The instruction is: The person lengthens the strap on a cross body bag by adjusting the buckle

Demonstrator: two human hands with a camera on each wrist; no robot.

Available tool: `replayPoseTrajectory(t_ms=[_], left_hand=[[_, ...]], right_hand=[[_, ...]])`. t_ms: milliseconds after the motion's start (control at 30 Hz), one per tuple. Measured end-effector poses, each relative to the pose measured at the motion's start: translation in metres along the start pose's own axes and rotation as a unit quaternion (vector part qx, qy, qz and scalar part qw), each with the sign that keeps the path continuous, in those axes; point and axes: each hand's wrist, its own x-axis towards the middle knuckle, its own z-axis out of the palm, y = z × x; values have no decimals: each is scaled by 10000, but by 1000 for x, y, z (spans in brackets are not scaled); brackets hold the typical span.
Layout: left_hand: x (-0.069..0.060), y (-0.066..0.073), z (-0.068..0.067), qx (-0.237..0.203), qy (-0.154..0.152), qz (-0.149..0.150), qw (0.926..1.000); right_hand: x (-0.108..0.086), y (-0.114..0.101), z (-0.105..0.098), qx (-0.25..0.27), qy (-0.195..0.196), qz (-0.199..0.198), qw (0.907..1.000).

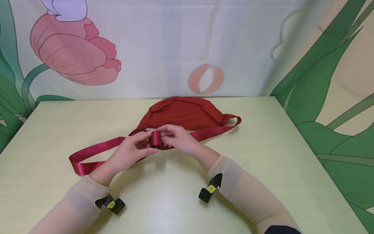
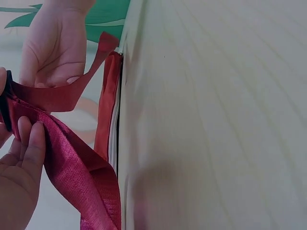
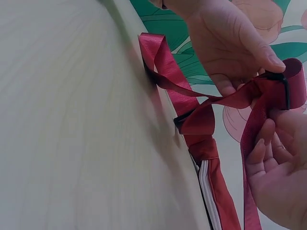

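A red waist bag (image 1: 181, 112) lies toward the back of the table, its white zipper (image 3: 209, 191) edge facing me. My left hand (image 1: 128, 154) holds a black strap slider (image 3: 288, 93) between thumb and fingers, raised in front of the bag. Through the slider runs the shiny dark red strap (image 2: 72, 167), which forms a small upright loop (image 1: 156, 139). From the other side my right hand (image 1: 184, 139) pinches the strap at the slider; some of its fingertips are hidden behind the webbing.
Strap lies in a wide loop (image 1: 83, 167) on the left of the table (image 1: 175, 201), and another part (image 1: 216, 132) stretches right to the bag's end. A second black fitting (image 3: 179, 123) sits nearer the bag. Behind hangs a printed cloth (image 1: 163, 39).
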Motion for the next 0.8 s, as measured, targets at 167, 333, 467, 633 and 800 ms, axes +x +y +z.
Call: replayPoseTrajectory(t_ms=[167,333,467,633,800], left_hand=[[2,0,-1,126,-13,-106,9999],[2,1,-2,82,-16,-208,9997],[3,1,-2,-19,-8,-297,9996],[3,0,-2,-222,-13,-261,9994],[2,0,-3,-221,26,-252,9994]], right_hand=[[1,1,-1,508,-15,-8,9987],[2,1,0,710,139,2,9974],[3,2,3,497,398,36,9980],[3,2,5,-91,777,328,9964],[1,0,5,-814,655,347,9939]])
